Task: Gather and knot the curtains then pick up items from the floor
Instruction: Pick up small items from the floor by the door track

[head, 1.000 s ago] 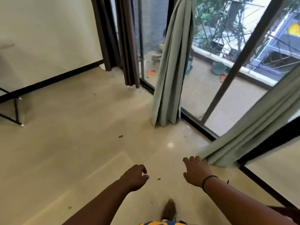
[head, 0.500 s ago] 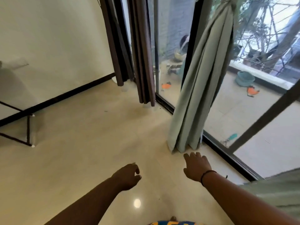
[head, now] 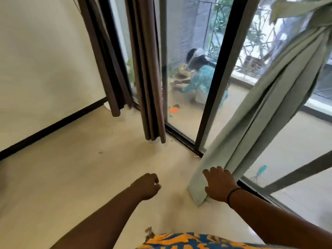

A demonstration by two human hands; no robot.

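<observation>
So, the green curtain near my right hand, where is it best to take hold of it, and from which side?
Probably the lower part of the green curtain, just above its hem, taken from the room side. There the folds hang narrow and bunched under the knot, so fingers can likely wrap around them. The right hand is already at the hem; the left hand hangs free and could help.

Two hands are seen, the left hand (head: 146, 186) and the right hand (head: 220, 184). One green curtain (head: 265, 108) is counted, tied in one knot (head: 318, 20). Two brown curtains are counted, a far one (head: 106, 69) and a near one (head: 147, 78). One person (head: 197, 78) is seen outside. One orange thing (head: 173, 109) is seen there.
</observation>
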